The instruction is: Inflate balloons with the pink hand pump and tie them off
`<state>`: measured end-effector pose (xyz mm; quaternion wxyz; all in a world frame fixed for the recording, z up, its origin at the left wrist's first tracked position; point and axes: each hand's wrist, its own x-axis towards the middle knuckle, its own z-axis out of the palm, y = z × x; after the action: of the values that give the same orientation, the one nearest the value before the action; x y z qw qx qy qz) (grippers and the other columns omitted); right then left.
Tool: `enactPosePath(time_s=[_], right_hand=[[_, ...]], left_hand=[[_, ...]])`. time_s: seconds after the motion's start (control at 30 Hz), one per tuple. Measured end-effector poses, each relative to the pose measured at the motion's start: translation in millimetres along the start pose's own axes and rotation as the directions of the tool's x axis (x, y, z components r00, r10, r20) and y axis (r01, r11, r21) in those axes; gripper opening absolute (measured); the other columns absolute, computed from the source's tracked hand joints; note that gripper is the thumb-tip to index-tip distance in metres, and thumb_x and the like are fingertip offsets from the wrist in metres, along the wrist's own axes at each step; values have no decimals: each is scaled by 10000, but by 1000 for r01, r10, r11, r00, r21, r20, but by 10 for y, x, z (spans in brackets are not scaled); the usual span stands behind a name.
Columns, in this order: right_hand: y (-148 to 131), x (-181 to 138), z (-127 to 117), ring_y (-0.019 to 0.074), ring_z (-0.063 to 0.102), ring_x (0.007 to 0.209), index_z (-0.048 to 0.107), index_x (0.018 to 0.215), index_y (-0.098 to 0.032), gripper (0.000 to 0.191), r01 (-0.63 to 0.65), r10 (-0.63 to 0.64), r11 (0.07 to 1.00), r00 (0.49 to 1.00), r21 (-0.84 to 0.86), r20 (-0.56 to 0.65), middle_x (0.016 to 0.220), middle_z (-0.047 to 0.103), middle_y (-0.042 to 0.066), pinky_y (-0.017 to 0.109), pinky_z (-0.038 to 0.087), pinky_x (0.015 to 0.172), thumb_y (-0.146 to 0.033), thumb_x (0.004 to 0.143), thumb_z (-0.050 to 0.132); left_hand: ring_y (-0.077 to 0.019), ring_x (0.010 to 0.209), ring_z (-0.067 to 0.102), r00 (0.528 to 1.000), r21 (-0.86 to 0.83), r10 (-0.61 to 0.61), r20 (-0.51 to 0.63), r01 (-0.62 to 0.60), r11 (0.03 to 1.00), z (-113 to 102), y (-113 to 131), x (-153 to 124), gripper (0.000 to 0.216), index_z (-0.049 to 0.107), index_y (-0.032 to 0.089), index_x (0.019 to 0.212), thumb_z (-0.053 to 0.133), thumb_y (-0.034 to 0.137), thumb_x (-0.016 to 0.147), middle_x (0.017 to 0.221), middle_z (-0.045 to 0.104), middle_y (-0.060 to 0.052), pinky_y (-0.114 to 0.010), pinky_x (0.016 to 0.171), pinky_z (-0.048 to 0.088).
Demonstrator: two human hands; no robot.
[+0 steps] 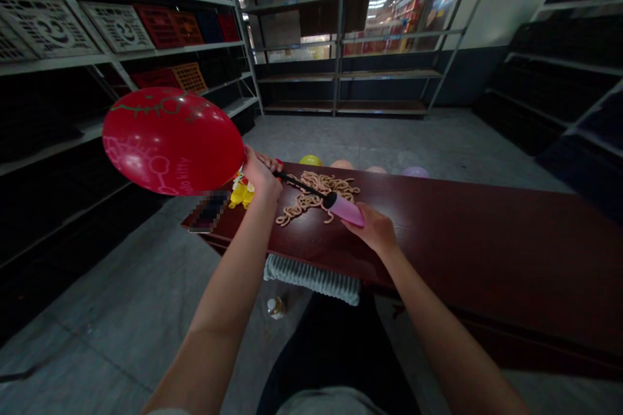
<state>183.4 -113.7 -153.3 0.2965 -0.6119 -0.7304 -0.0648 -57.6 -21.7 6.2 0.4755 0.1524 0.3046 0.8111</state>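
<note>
A large, inflated red balloon (172, 141) with printed drawings points off to the left. At its neck, my left hand (261, 170) is closed, with the nozzle end of a hand balloon pump hidden in the fingers. The pump's black shaft slants down to its pink barrel (346, 209), which my right hand (374, 228) grips at the near end. Below the pump, a heap of tan, curly strands (316, 193) lies on the dark red table (467, 240). Uninflated yellow balloons (241, 195) sit just beside my left wrist.
A blurred-out flat dark object (210, 211) lies at the table's left end. Several inflated balloons (342, 165) show past the far edge. A grey ribbed cushion (311, 277) sits under the near edge, and a bottle (276, 307) stands on the floor. Shelves with crates (119, 27) line the left.
</note>
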Motion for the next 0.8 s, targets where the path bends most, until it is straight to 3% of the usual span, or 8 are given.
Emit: enactPosePath(time_s=[0.1,0.3,0.53,0.63,0.8], right_hand=[[54,26,27,258,721,858,650,1141,-165,430,-60,58,997,998,-49,-32,994,765,111,293,442,687,-510,885,655],[121,56,116,237,705,797,635,1143,-146,494,-100,96,994,993,-49,-73,944,757,110,286,399,644,-585,924,575],[128,63,150,242,701,781,633,1132,-139,531,-180,173,979,981,-91,-83,911,753,113,290,369,619,-618,908,585],[130,70,159,243,703,805,633,1135,-150,517,-182,176,979,982,-90,-74,923,756,108,290,373,622,-611,905,588],[105,67,161,236,706,868,632,1182,-178,502,-79,78,995,997,-69,-5,1018,759,91,289,414,665,-593,900,616]], left_hand=[[-64,325,250,1000,-20,19,17,-19,1000,124,-137,-42,520,259,204,606,451,425,1036,430,255,84,-216,372,220],[-65,302,270,991,77,-38,131,28,997,398,-592,-144,586,268,212,575,547,548,966,407,270,87,-218,348,214],[-80,277,292,977,139,-140,163,117,983,349,-1287,-444,518,286,215,529,536,336,966,375,283,74,-214,325,219],[-81,279,298,978,130,-138,155,118,984,294,-1325,-487,518,288,217,528,562,358,945,378,292,73,-212,322,225],[-86,281,274,982,62,-121,143,114,992,92,-1153,-494,503,277,226,547,582,362,923,381,281,80,-221,327,236]])
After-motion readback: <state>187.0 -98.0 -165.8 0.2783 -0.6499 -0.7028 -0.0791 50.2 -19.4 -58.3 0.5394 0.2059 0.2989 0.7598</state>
